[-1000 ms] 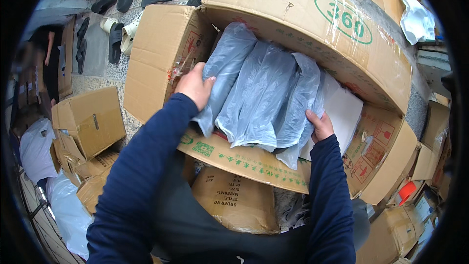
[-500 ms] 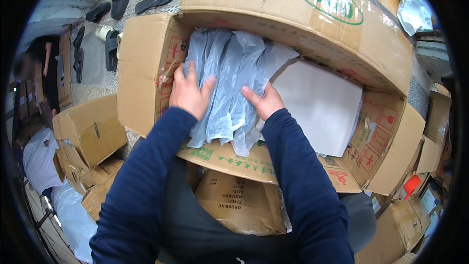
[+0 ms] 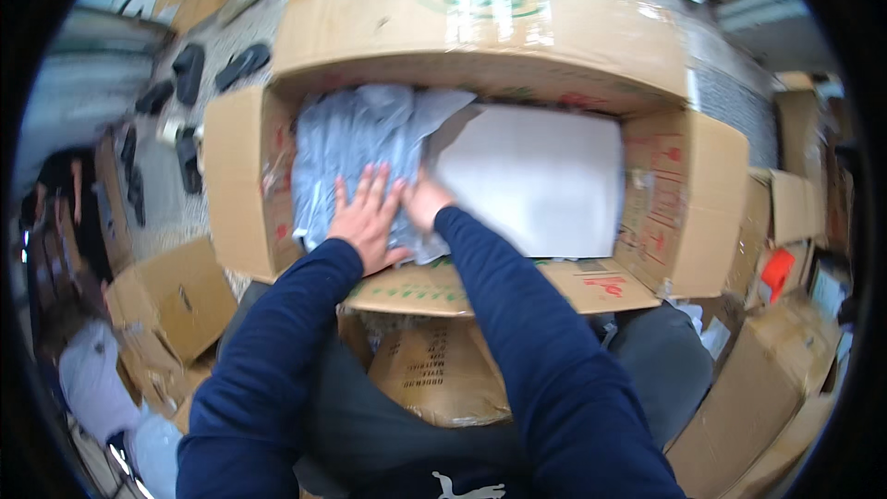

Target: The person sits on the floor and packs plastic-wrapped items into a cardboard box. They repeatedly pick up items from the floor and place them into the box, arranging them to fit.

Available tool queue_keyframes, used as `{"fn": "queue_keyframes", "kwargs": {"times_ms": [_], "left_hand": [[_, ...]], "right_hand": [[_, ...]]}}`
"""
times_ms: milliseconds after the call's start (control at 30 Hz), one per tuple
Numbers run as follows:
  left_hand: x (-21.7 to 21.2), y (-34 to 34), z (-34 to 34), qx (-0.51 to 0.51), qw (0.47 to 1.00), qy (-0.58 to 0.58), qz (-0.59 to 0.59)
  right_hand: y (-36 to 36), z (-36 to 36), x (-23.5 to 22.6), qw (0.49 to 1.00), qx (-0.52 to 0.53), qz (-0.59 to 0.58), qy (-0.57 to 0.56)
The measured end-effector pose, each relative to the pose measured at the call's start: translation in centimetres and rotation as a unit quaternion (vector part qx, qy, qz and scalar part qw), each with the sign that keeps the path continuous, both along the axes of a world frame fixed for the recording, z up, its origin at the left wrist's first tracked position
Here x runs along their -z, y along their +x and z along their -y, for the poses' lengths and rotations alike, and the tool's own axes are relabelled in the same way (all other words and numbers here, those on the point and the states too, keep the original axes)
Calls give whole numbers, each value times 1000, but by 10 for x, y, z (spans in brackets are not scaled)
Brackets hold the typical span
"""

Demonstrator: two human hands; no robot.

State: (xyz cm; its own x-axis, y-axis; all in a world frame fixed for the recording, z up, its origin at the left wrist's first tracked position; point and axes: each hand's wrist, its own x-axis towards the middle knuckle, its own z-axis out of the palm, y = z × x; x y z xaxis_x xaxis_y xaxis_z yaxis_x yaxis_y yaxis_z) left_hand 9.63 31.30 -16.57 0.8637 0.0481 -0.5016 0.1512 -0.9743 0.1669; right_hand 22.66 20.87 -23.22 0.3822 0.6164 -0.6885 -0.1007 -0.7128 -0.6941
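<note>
Head view: left hand (image 3: 365, 222) lies flat and open, right hand (image 3: 423, 206) apparently open too, on bagged garments (image 3: 356, 143) in carton (image 3: 236, 185); pressing evenly seats them flat.

we cannot see the part of the grey bagged garments (image 3: 356, 143) lying under the left hand (image 3: 367, 222) and the right hand (image 3: 427, 204). the white sheet (image 3: 536, 176) hides the carton's (image 3: 688, 194) floor. the dark shoes (image 3: 189, 69) at the upper left are too blurred to count.
</note>
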Motion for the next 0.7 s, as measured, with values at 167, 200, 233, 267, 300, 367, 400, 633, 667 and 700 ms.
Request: {"fn": "queue_keyframes", "kwargs": {"times_ms": [167,200,233,267,300,367,400,633,667,700], "left_hand": [[0,-3,1,-19,996,56,-62],[-14,11,15,-35,997,54,-36],[-27,25,37,-46,987,82,-134],[-14,7,14,-40,989,128,-55],[-15,5,24,-55,986,131,-82],[-44,25,42,-75,980,158,-93],[-51,30,47,-88,978,170,-84],[-15,-9,117,-51,978,-109,168],[-37,-12,130,-55,980,-116,154],[-58,-12,143,-61,980,-124,142]], "right_hand": [[-12,69,-129,967,-236,79,54],[-15,100,-164,952,-165,208,151],[-13,149,-196,955,-55,225,186],[0,179,-228,927,-8,277,254],[8,229,-240,873,67,361,322],[30,344,-269,839,284,375,273],[36,404,-273,813,371,407,187],[-72,722,-111,806,266,164,-503],[-67,722,-101,822,283,204,-451],[-53,723,-97,832,300,245,-398]]}}
